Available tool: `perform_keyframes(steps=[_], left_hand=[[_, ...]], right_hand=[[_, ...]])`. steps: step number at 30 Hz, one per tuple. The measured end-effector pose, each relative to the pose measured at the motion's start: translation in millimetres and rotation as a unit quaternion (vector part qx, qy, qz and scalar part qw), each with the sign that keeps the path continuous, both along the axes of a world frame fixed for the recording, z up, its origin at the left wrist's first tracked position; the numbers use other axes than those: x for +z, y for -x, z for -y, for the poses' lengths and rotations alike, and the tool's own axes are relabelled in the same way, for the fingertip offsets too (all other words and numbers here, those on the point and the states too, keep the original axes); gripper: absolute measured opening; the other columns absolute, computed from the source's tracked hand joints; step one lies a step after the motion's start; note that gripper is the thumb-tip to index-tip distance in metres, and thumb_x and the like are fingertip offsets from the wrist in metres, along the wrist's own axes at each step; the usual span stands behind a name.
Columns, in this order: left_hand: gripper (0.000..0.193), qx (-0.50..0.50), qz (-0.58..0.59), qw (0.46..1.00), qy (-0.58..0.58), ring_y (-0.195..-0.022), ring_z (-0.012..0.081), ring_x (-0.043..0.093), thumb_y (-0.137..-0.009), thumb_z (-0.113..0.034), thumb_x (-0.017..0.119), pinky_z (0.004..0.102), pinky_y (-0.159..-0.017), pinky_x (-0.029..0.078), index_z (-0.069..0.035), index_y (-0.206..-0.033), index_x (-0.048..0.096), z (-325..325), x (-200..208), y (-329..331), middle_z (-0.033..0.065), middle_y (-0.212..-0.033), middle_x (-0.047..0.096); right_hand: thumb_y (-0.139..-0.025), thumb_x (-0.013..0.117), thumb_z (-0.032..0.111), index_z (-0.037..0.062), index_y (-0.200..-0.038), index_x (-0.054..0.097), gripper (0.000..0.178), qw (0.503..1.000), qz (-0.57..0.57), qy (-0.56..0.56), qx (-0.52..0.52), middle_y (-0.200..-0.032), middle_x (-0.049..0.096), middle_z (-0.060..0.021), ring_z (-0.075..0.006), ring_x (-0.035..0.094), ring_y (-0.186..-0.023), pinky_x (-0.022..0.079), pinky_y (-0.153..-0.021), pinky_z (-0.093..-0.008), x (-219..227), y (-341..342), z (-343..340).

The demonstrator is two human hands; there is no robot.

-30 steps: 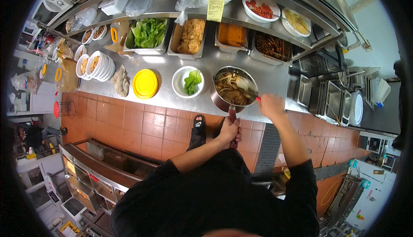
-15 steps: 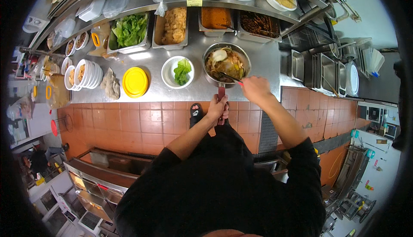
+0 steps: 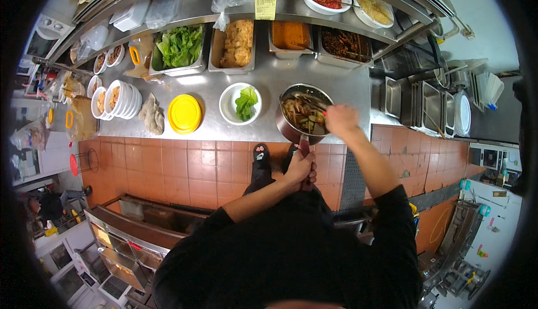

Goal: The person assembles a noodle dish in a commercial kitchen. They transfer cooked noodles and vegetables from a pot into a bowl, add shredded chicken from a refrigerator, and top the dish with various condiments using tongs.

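Observation:
My left hand [image 3: 300, 169] is wrapped round the dark red handle [image 3: 304, 144] of a metal saucepan [image 3: 289, 129] at the counter's front edge. The pan leans, so its near outer wall shows. Inside is a mix of food [image 3: 305, 113] with brownish strips and green pieces. My right hand [image 3: 342, 120], slightly blurred, is closed on a red-handled metal utensil [image 3: 315, 103] that reaches into the pan; its working end is partly lost in the food. Left of the pan stands a white bowl [image 3: 227, 107] with green lettuce leaves [image 3: 245, 104] in it.
Left along the steel counter [image 3: 207, 86] are a yellow lid [image 3: 184, 114], a crumpled cloth-like thing [image 3: 151, 115] and stacked white bowls [image 3: 133, 102]. Behind stand metal tubs of lettuce [image 3: 180, 45], pale food [image 3: 238, 42], orange sauce [image 3: 290, 35] and dark sauce [image 3: 344, 42], under a shelf [image 3: 314, 18].
The saucepan has tilted, and the white piece on top of its food no longer shows. My right hand with the utensil has moved to the pan's right rim. The whole view has shifted slightly.

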State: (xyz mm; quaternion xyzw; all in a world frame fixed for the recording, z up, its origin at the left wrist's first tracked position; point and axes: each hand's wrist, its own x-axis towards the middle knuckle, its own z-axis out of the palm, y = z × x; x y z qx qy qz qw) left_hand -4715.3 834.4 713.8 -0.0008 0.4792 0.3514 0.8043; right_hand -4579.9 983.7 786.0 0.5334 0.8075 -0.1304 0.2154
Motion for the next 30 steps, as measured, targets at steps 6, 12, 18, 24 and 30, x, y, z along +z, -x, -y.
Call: perform_keyframes(steps=[6, 12, 18, 24, 30], left_hand=[[0.02, -0.003, -0.066, 0.997, -0.045, -0.043, 0.017, 0.047, -0.109, -0.024, 0.052, 0.0347, -0.037, 0.038, -0.01, -0.102, 0.04, -2.8, -14.0, -4.1, 0.0044, -0.066, 0.048], [0.026, -0.018, -0.138, 0.988, -0.072, -0.045, 0.0169, 0.048, -0.107, -0.032, 0.058, 0.0342, -0.039, 0.041, -0.008, -0.099, 0.049, -6.7, -10.3, 0.8, 0.0044, -0.065, 0.049], [0.02, 0.015, 0.023, 0.999, 0.019, -0.046, 0.0162, 0.045, -0.106, -0.027, 0.058, 0.0317, -0.04, 0.035, -0.01, -0.107, 0.048, -11.6, 0.5, 2.3, 0.0026, -0.066, 0.047], [0.027, 0.003, -0.073, 0.996, -0.056, -0.046, 0.0144, 0.045, -0.106, -0.033, 0.06, 0.0315, -0.039, 0.036, -0.011, -0.107, 0.044, -16.5, 0.8, 11.5, 0.0023, -0.068, 0.047], [0.019, -0.014, -0.029, 0.999, -0.024, -0.045, 0.0157, 0.044, -0.108, -0.022, 0.052, 0.0312, -0.04, 0.037, -0.009, -0.097, 0.044, -10.4, 5.7, 7.2, 0.0057, -0.069, 0.05]], right_hand=[[-0.098, 0.063, 0.027, 0.0082, -0.112, 0.076, 0.027, 0.995, 0.079, 0.047, -0.031, -0.102, 0.076, -0.0195, -0.0389, 0.075, -0.097, 0.059, -0.085, -0.0507, 11.2, -1.2, -0.4], [-0.096, 0.063, 0.025, 0.007, -0.104, 0.078, 0.025, 1.0, -0.006, -0.02, 0.013, -0.1, 0.076, -0.0188, -0.0386, 0.075, -0.095, 0.06, -0.081, -0.0498, 1.1, -5.3, 0.8], [-0.098, 0.063, 0.027, 0.0064, -0.102, 0.075, 0.025, 0.998, 0.03, -0.043, -0.044, -0.098, 0.076, -0.0194, -0.0419, 0.074, -0.094, 0.059, -0.082, -0.0525, 1.9, -1.8, 4.4], [-0.1, 0.06, 0.032, 0.0094, -0.103, 0.076, 0.027, 1.0, -0.002, 0.027, -0.007, -0.098, 0.076, -0.0198, -0.0405, 0.074, -0.094, 0.059, -0.082, -0.0519, 9.4, 3.3, 0.9], [-0.094, 0.065, 0.023, 0.0079, -0.1, 0.076, 0.02, 0.998, -0.058, -0.018, 0.007, -0.1, 0.076, -0.0225, -0.0408, 0.075, -0.092, 0.059, -0.082, -0.0527, 6.6, -1.3, 2.0]])
